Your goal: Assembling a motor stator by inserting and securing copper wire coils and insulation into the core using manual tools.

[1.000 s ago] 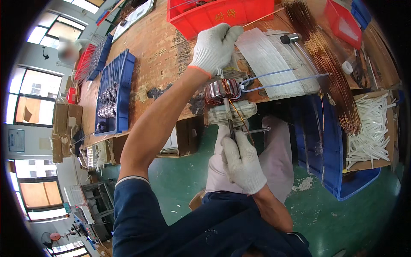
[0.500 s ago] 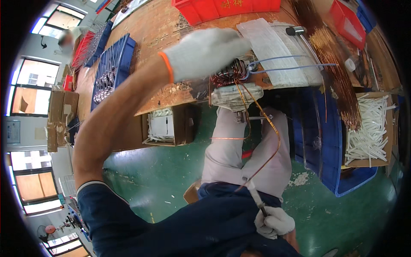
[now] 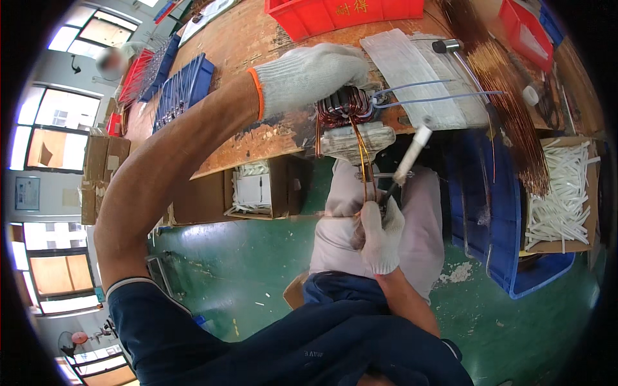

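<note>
A copper-wound coil (image 3: 344, 103) sits at the table's front edge on a worn pale block (image 3: 357, 143). My left hand (image 3: 312, 74), in a white knitted glove, closes over the coil's far left side; its fingertips are partly hidden. Copper wires (image 3: 365, 161) in orange-yellow sleeving hang from the coil toward my lap. Just below the block, my gloved right hand (image 3: 381, 238) is closed on a tool with a dark shaft and white rod-like end (image 3: 413, 154). The wires' lower ends meet the right-hand fingers. Light blue leads (image 3: 444, 100) extend right from the coil.
A red bin (image 3: 347, 19) stands at the back. Clear sleeves (image 3: 415, 77), a hammer (image 3: 450, 48) and copper wire bundles (image 3: 502, 96) lie at right. Blue bins (image 3: 479, 219) and a box of white tubes (image 3: 560, 199) stand lower right. Another person (image 3: 112, 64) is far left.
My right hand has risen from my waist to the hanging wires, bringing the tool up. The wires, bowed outward before, are drawn together and straighter. My left hand stays at the coil.
</note>
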`<move>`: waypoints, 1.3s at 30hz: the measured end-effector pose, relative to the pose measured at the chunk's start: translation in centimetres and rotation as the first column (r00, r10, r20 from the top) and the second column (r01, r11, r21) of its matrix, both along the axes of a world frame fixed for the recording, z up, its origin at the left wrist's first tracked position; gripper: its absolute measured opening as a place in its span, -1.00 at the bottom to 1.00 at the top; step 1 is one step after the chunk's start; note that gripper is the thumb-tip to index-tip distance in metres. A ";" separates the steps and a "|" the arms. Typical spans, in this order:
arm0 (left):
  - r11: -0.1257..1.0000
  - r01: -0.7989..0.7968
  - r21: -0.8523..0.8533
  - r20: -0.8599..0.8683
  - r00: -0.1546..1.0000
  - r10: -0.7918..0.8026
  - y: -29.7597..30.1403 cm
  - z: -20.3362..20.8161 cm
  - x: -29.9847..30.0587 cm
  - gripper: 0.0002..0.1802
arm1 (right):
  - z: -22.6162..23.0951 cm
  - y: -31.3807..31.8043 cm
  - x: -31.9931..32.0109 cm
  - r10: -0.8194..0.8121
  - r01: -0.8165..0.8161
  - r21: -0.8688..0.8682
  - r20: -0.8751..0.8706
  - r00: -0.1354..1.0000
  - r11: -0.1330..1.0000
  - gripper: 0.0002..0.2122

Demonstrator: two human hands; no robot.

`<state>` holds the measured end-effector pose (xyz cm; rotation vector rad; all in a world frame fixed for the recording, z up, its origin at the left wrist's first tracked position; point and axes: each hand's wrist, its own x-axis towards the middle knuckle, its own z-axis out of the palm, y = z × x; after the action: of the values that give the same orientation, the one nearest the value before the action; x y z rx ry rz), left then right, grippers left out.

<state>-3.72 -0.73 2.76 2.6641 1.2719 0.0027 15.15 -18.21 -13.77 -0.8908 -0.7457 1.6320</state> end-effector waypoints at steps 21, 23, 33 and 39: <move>0.987 -0.160 0.002 -0.160 0.974 0.158 -3.3 2.0 4.0 -0.37 | 6.1 12.8 12.0 0.395 -0.502 -0.333 -0.340 0.853 0.798 -0.74; 0.989 -0.147 0.025 -0.141 0.979 0.149 -3.0 0.8 3.3 -0.36 | 6.4 13.8 12.2 0.415 -0.504 -0.318 -0.308 0.856 0.803 -0.75; 0.998 0.051 -0.030 -0.002 0.999 -0.051 -0.9 -0.6 2.2 -0.41 | -7.0 12.4 10.0 0.124 -0.156 0.040 0.427 0.896 0.987 -0.75; 0.998 0.008 -0.064 -0.023 1.000 -0.010 -0.9 -0.4 1.7 -0.38 | -5.4 7.3 3.4 0.135 -0.323 0.211 0.606 0.784 0.923 -0.64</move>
<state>-2.01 -1.64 2.35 2.6226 1.2453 -0.0690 18.55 -10.92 -19.13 -1.1160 -1.5526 1.3876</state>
